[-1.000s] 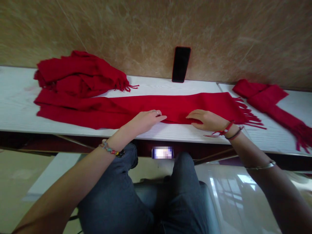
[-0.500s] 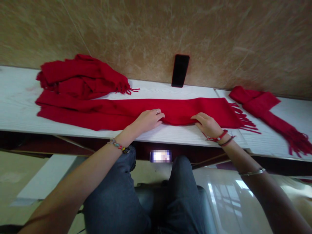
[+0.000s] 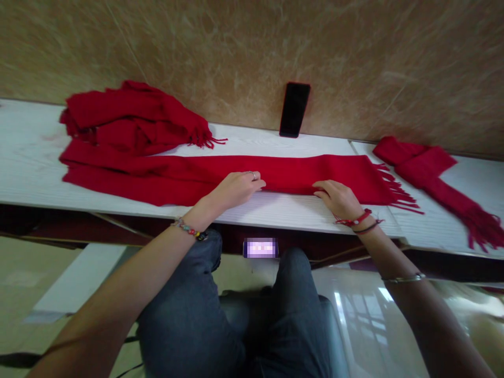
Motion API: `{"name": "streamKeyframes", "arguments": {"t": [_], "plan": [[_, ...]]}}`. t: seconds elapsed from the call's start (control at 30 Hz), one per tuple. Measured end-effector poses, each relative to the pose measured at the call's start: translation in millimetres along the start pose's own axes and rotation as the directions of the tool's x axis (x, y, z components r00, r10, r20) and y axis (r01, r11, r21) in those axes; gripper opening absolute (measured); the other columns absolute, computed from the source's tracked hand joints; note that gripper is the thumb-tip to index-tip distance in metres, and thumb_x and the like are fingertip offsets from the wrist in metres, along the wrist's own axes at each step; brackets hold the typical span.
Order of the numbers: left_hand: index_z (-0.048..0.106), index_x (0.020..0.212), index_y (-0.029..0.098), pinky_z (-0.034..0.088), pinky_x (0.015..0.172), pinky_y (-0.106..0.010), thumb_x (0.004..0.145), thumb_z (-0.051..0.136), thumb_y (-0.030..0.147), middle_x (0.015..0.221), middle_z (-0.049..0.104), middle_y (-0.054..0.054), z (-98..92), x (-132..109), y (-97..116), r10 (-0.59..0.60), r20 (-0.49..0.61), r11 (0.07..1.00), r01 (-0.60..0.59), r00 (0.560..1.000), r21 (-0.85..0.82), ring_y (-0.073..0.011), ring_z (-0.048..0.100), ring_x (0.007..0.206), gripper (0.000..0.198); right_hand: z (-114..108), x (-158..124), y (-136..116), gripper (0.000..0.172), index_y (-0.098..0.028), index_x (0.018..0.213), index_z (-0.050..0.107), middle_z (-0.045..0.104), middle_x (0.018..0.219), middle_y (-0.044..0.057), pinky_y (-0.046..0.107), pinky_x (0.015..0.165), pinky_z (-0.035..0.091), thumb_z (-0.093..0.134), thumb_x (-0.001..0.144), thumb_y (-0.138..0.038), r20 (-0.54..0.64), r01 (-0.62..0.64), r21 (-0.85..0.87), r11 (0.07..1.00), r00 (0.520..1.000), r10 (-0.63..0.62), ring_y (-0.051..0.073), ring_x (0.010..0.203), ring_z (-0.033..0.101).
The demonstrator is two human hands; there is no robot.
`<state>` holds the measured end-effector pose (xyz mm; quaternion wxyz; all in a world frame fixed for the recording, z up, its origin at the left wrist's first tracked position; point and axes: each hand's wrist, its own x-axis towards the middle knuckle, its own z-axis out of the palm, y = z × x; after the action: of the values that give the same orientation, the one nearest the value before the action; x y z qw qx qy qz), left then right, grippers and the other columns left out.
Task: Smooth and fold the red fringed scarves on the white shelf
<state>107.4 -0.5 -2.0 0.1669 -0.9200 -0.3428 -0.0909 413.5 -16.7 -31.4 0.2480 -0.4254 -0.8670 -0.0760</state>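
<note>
A long red scarf (image 3: 291, 173) lies lengthwise on the white wood-grain shelf (image 3: 291, 212), its fringe spread at the right end. Its left part is creased and runs up to a heap of red cloth (image 3: 129, 118) with fringe. My left hand (image 3: 241, 187), with a ring on one finger, pinches the scarf's near edge around its middle. Farther right, my right hand (image 3: 336, 197) grips the same edge between bent fingers and thumb. The fingertips are partly hidden against the cloth.
A black phone (image 3: 295, 110) leans upright on the brown marbled wall (image 3: 236, 58). Another red scarf (image 3: 429, 173), crossed over itself, lies at the right. Below the shelf edge, a device with a blurred lit screen (image 3: 260, 248) shows between my knees.
The near edge of the scarf between my hands looks slightly straighter. My hands keep nearly the same places on it; the whole view has shifted a little.
</note>
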Motion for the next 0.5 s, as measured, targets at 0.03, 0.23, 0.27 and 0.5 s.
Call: {"name": "streamKeyframes", "arguments": {"t": [0.03, 0.23, 0.27, 0.5], "plan": [[0.068, 0.097, 0.017, 0.041, 0.055, -0.023, 0.093, 0.047, 0.02, 0.086, 0.065, -0.006, -0.7, -0.7, 0.9, -0.008, 0.005, 1.0, 0.008, 1.0, -0.006, -0.0147, 0.062, 0.074, 0.022, -0.5, 1.5, -1.3, 0.019, -0.016, 0.102, 0.062, 0.068, 0.091, 0.011, 0.034, 0.074, 0.05, 0.055, 0.086, -0.022, -0.002, 0.017, -0.006, 1.0, 1.0, -0.017, 0.024, 0.085, 0.063], [0.067, 0.1, 0.017, 0.041, 0.056, -0.024, 0.093, 0.044, 0.018, 0.09, 0.065, -0.006, 0.0, -0.4, 4.3, -0.043, 0.028, 0.999, 0.043, 0.999, 0.001, -0.0154, 0.061, 0.076, 0.025, 2.4, 9.3, -3.5, 0.022, -0.018, 0.096, 0.065, 0.066, 0.086, 0.009, 0.038, 0.075, 0.045, 0.056, 0.077, -0.012, 0.006, -0.035, -0.066, 0.997, 0.999, 0.035, 0.025, 0.085, 0.059], [0.067, 0.1, 0.017, 0.041, 0.056, -0.024, 0.093, 0.044, 0.017, 0.09, 0.065, -0.006, 0.2, 0.5, 4.5, -0.051, 0.033, 0.999, 0.051, 0.998, 0.006, -0.0156, 0.061, 0.076, 0.025, 3.0, 9.3, -2.9, 0.021, -0.018, 0.093, 0.066, 0.066, 0.083, 0.009, 0.037, 0.074, 0.045, 0.055, 0.077, -0.011, 0.007, -0.043, -0.065, 0.997, 0.999, 0.043, 0.025, 0.083, 0.059], [0.067, 0.102, 0.017, 0.044, 0.062, -0.026, 0.089, 0.042, 0.007, 0.091, 0.067, -0.006, -1.8, 6.0, 3.4, -0.06, 0.073, 0.998, 0.059, 0.996, 0.025, -0.0167, 0.063, 0.081, 0.029, 0.6, 7.9, -4.4, 0.018, -0.021, 0.084, 0.068, 0.066, 0.076, 0.008, 0.038, 0.073, 0.044, 0.05, 0.085, -0.019, -0.024, -0.088, -0.032, 0.996, 0.996, 0.087, 0.024, 0.077, 0.058]]}}
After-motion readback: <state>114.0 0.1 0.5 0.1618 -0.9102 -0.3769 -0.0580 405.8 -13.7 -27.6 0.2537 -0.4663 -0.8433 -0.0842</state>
